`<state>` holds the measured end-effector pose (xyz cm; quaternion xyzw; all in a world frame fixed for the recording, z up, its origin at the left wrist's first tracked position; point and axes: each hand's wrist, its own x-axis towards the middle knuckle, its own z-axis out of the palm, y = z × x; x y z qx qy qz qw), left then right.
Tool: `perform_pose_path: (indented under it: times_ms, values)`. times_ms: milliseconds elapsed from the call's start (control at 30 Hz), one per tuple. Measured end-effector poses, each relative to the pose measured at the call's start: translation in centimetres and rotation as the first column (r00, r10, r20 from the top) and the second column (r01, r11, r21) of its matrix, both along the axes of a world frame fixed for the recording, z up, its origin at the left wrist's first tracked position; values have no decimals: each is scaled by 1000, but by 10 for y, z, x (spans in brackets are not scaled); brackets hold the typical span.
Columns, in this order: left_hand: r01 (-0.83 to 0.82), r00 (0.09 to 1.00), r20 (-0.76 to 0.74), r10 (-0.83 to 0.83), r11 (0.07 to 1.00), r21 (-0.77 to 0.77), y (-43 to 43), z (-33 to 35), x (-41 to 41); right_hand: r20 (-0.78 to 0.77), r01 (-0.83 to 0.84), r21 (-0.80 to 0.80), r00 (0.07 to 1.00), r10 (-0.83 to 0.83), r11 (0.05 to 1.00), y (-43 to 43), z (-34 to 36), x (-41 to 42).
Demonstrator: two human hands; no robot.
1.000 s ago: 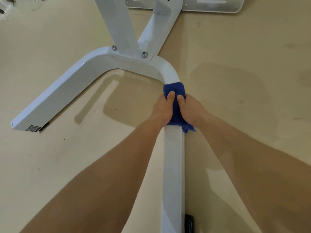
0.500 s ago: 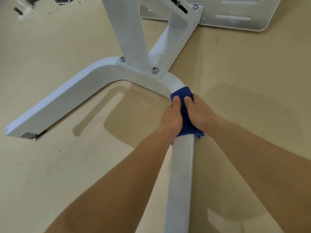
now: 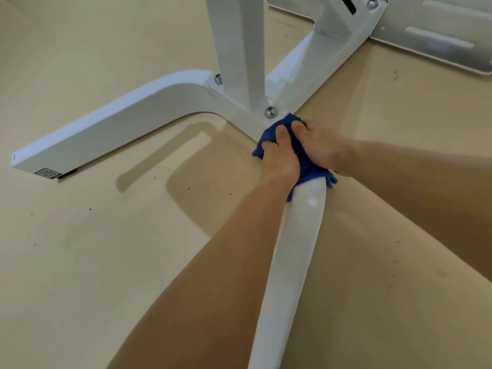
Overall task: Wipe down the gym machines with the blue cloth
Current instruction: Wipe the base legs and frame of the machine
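Note:
A white gym machine base (image 3: 127,123) lies on the floor as a curved bar, with an upright post (image 3: 239,49) bolted at its middle. The blue cloth (image 3: 308,169) is wrapped over the near leg (image 3: 292,262) at its bend, just below a bolt (image 3: 270,112). My left hand (image 3: 279,158) grips the cloth from the left side of the bar, thumb on top. My right hand (image 3: 319,145) grips it from the right side, thumb beside the left one. Most of the cloth is hidden under both hands.
A beige floor (image 3: 106,249) with small dark specks surrounds the frame. A grey metal plate (image 3: 439,41) lies at the back right behind a slanted white brace (image 3: 327,46). The far leg end carries a small label (image 3: 46,172).
Both hands have slid the cloth up along the near leg, from the straight part into the bend close to the bolt. The view has shifted closer to the post.

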<state>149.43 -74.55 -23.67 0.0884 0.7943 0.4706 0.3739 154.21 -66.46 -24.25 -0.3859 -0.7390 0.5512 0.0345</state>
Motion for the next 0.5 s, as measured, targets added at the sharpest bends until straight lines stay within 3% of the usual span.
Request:
perform_pose_path:
  times_ms: [100, 233, 367, 500]
  values:
    - [-50, 999, -1, 50, 998, 39, -6, 2, 0, -56, 25, -51, 998, -28, 998, 1, -3, 6]
    - [-100, 988, -109, 107, 993, 65, -25, 4, 8, -161, 106, 121, 983, -86, 987, -12, -6, 17]
    - [-108, 982, -141, 129, 983, 146, -46, 10, 12, -260, 62, 343, 965, 31, 937, -35, -8, 35]
    - [-137, 987, -49, 152, 963, 231, -48, 16, 13, -295, 20, 431, 948, 120, 902, -51, 3, 42]
